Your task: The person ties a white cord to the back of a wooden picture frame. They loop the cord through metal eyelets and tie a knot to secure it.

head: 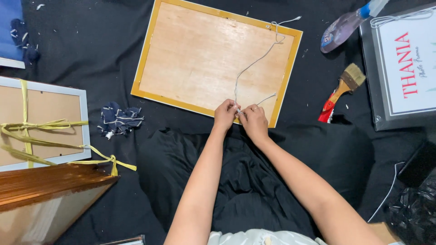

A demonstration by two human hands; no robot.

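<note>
The left hand (225, 113) and the right hand (253, 120) meet at the near edge of a picture frame (213, 59) lying face down, both pinched together on the end of a thin white cord (254, 63), fingertips touching around what looks like a small fastening at the rim; the exact knot or fitting is too small to make out. Done well, this seems to call for keeping the cord taut with one hand while the other works the end, holding the pinch low against the frame's yellow border so the cord does not slip and the frame does not shift. Both forearms reach forward from the lap, converging in a narrow V, wrists slightly bent down, knuckles up. From the hands, the cord runs up across the wooden backboard to the far upper corner, where a loose tail trails off the edge. The frame rests on black cloth spread over the floor. To the right lie a paintbrush (340, 90) with a red handle, a spray bottle (347, 25) and a grey framed print (399, 68). To the left sit a crumpled blue striped rag (120, 120) and a pale frame tied with yellow ribbon (41, 127).
</note>
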